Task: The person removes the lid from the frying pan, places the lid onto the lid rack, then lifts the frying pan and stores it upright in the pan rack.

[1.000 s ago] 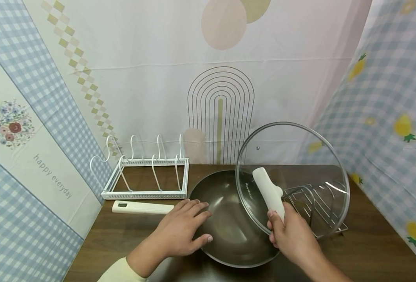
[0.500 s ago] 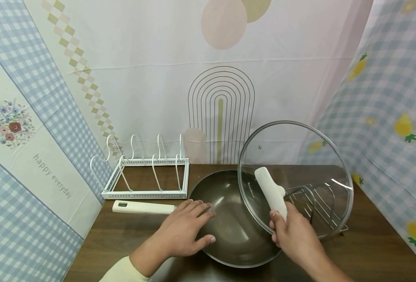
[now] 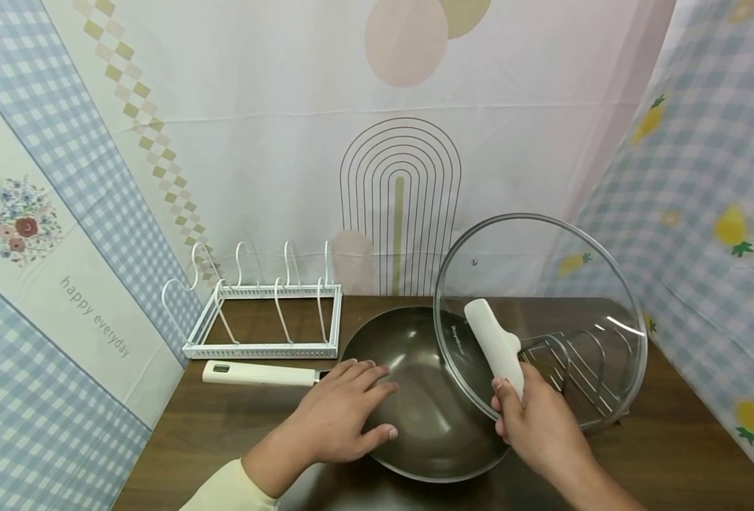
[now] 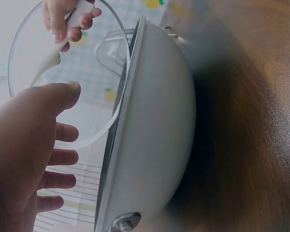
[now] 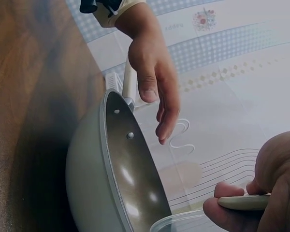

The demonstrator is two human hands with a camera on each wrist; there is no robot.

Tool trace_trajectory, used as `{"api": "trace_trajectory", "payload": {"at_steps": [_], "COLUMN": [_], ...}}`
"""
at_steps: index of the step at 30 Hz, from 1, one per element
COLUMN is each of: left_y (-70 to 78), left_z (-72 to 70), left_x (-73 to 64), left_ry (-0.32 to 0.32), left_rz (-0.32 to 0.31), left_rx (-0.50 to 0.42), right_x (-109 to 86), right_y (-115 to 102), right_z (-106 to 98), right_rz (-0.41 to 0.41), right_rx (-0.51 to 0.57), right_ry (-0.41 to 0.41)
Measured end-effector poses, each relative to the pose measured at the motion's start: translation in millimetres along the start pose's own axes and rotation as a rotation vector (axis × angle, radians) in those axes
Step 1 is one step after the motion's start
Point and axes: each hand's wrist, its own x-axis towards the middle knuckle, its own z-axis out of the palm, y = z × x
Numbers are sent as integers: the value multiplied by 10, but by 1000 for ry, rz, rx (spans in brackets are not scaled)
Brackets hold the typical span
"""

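A deep wok (image 3: pixel 415 433) with a dark inside and a pale outside sits on the wooden table, its cream handle (image 3: pixel 258 373) pointing left. My left hand (image 3: pixel 341 411) hovers palm down over the wok's left rim, fingers spread and holding nothing; in the left wrist view the fingertips stand above the rim. My right hand (image 3: pixel 539 419) grips the lower end of the white handle (image 3: pixel 488 333) on a round clear glass lid (image 3: pixel 537 259). The lid is tilted up steeply over the wok's right side, its metal rim overlapping the wok in the head view.
Behind the wok's handle, a white rack (image 3: pixel 258 350) with curved upright dividers stands at the back left. A metal wire rack (image 3: pixel 567 362) shows through the lid at right. Printed cloth (image 3: pixel 275 177) hangs along the back and both sides of the table (image 3: pixel 684 440).
My right hand and the lid have drifted slightly to the right. The left hand has also shifted a little right over the wok's rim. The wok stays in place.
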Motion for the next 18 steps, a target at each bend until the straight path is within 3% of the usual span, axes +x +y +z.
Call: {"api": "trace_trajectory", "payload": {"at_steps": [18], "left_y": [64], "left_z": [-2], "left_x": [51], "left_ry": [-11], "left_rz": [12], "left_rx": [11], "right_x": [-2], "right_y": [8], "right_z": [-71], "right_rz": [-23], "right_rx": [-33], "right_ry": [23]}}
